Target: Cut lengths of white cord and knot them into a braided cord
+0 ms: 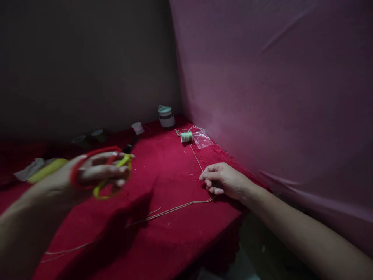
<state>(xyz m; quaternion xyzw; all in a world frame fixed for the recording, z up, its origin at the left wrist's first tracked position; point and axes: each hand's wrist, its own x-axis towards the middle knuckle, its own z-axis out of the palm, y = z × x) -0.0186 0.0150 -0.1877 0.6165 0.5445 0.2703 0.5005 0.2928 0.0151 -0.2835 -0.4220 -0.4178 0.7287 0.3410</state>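
Observation:
My left hand (101, 171) is raised over the left part of the red cloth, with its fingers in red-handled scissors (76, 171); yellow loops (100, 191) show at its fingertips, and motion blurs them. At the right, my right hand (218, 178) pinches a thin beige cord (196, 157). That cord runs up from the fingertips to a pale green thread spool (186, 137) lying on its side. From beneath my right hand, long cord strands (175, 209) stretch left across the cloth, passing into the shadow of my left hand.
A jar with a pale blue lid (166, 116) stands at the back. A white spool (138, 128) and dark green spools (99, 135) sit farther left. Clear plastic (203, 140) lies beside the green spool. Yellow material (48, 170) is at the left. Pink fabric (276, 85) hangs at right.

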